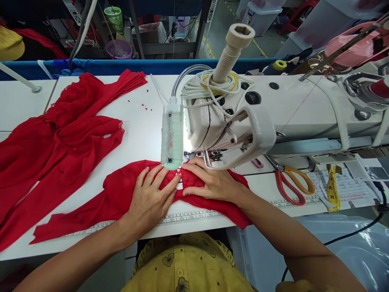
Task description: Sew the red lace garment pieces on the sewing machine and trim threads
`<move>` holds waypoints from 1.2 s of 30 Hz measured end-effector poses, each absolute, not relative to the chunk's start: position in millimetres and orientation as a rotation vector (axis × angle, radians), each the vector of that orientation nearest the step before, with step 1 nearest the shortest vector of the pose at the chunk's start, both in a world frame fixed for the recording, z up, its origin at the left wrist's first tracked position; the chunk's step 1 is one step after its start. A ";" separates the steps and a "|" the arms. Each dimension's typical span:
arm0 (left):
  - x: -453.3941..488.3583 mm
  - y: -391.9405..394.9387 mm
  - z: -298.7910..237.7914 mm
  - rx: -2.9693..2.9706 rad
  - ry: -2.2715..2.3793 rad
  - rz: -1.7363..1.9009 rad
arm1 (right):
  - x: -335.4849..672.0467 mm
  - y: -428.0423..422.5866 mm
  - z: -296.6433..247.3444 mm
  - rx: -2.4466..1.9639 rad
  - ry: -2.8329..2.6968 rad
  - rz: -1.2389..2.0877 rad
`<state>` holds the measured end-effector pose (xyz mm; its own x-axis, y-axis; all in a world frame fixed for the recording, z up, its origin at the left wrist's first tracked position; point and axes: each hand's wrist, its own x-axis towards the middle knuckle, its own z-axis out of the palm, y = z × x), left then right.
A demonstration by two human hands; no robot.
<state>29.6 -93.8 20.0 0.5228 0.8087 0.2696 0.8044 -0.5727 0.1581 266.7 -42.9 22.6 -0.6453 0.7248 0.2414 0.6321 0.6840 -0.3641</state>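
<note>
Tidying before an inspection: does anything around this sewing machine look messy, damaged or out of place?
Only small things. Tiny red fabric scraps lie scattered on the white table left of the gooseneck lamp, and a white cord lies loosely tangled around the ribbed post atop the white sewing machine. Nothing looks damaged.

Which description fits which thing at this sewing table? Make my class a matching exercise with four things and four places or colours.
Things:
1 scissors
2 tape measure
3 heaped red cloth
4 left hand

Descriptions:
A yellow, furthest right of the four
B flat on the red lace piece
C lying far left
D red and orange handles

Pairs: 1-D, 2-A, 3-C, 4-B
</note>
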 end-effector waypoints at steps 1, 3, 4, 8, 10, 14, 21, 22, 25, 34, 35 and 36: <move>29.6 -93.9 19.9 2.730 1.447 0.498 | 267.3 -42.4 22.4 -1.077 -2.517 0.320; 29.7 -94.3 19.5 2.729 1.458 0.502 | 267.8 -41.3 21.7 -1.113 -2.488 0.209; 29.7 -94.5 19.4 2.729 1.464 0.500 | 267.8 -41.0 21.3 -1.133 -2.474 0.135; 29.4 -95.3 19.8 2.740 1.460 0.495 | 265.8 -40.9 20.5 -1.216 -2.459 -0.089; 29.4 -95.7 20.3 2.742 1.457 0.498 | 265.0 -41.0 21.6 -1.260 -2.482 -0.080; 29.4 -96.0 18.4 2.734 1.476 0.511 | 266.7 -41.0 30.3 -1.326 -2.521 0.185; 31.1 -100.4 26.9 2.657 1.454 0.644 | 270.3 -60.1 63.7 -1.505 -2.640 0.268; 33.1 -101.9 32.2 2.569 1.472 0.674 | 267.5 -67.2 67.7 -1.563 -2.619 0.214; 42.4 -105.9 49.7 2.009 1.435 0.723 | 249.0 -94.4 72.8 -1.642 -2.521 -0.031; 50.7 -118.2 52.0 1.036 1.138 1.061 | 201.3 -150.3 56.0 -1.051 -2.361 0.055; 48.3 -119.6 49.0 1.064 1.132 1.085 | 205.6 -148.2 55.7 -1.041 -2.292 0.132; 46.2 -120.7 46.4 1.090 1.122 1.104 | 210.8 -144.7 55.2 -1.047 -2.213 0.178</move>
<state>46.2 -120.7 46.4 0.0961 0.9890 -0.1126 -0.0967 0.1219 0.9878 210.8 -144.7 55.2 -0.4507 0.7278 0.5169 0.6358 0.6682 -0.3865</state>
